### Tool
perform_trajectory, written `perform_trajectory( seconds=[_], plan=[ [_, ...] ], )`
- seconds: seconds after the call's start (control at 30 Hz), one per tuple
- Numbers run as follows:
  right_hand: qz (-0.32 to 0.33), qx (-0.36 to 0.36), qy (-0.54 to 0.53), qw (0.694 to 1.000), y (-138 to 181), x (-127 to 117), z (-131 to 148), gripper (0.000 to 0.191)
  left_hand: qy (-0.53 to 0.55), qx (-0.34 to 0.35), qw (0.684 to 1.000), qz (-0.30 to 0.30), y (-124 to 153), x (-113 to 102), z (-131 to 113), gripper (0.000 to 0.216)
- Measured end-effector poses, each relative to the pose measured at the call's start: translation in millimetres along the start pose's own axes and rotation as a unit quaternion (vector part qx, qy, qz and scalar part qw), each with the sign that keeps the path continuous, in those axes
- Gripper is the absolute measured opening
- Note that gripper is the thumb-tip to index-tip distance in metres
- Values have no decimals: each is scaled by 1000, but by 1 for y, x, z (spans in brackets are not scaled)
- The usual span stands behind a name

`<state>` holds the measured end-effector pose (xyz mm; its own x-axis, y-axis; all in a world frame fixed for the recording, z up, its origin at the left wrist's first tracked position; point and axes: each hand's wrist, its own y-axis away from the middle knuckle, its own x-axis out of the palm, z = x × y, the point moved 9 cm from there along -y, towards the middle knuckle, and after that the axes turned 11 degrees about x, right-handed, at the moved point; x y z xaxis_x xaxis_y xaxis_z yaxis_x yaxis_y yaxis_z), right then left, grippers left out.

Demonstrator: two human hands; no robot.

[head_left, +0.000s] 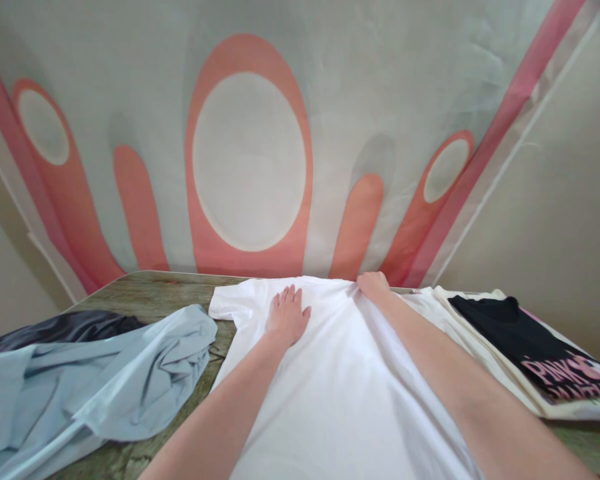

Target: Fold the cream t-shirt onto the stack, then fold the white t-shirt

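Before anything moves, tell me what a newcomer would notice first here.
Probably the big pale oval ringed in coral, left of centre on the backdrop behind the table. Next comes the white T-shirt spread on the table in the middle, the left hand flat on it and the right hand gripping its far edge. At the right, pink lettering stands out on a folded black shirt.

Two bare forearms [233, 403], bare wrists [279, 338], bare fingers [291, 297]
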<state>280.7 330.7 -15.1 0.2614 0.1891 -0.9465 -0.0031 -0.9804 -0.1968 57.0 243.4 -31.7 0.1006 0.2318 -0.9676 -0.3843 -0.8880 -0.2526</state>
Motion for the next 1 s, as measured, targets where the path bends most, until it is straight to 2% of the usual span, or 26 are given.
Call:
perform_trajectory(
  seconds=[0.07,0.17,0.3,0.43,0.53,0.63,0.7,0.8,0.9,1.0],
  plan=[
    [-5,9,-12,1000,2,3,0,33,-7,15,1000,-12,-1,-6,-4,55],
    [-16,15,-31,999,7,0,-10,32,-2,79,997,-13,0,-11,-17,52],
    [-17,-4,-56,998,23,-7,-26,31,39,158,986,29,6,-2,-37,50],
    [-25,-66,-152,986,60,-3,-26,34,51,166,984,49,10,6,-40,54],
    [12,-96,-212,972,85,18,-29,43,45,157,985,48,7,6,-36,56],
    [55,-69,-192,977,91,43,-52,49,45,157,985,55,3,7,-32,57],
    [53,-35,-163,985,86,50,-74,47,44,163,984,60,0,8,-30,56],
    [18,-22,-124,992,83,42,-95,39,39,173,982,61,-2,9,-26,55],
    [-29,-10,-121,992,96,24,-107,34,32,174,982,60,-3,6,-23,54],
    [-23,56,-164,985,116,17,-124,29,19,157,985,69,-3,-3,-33,52]
  ],
)
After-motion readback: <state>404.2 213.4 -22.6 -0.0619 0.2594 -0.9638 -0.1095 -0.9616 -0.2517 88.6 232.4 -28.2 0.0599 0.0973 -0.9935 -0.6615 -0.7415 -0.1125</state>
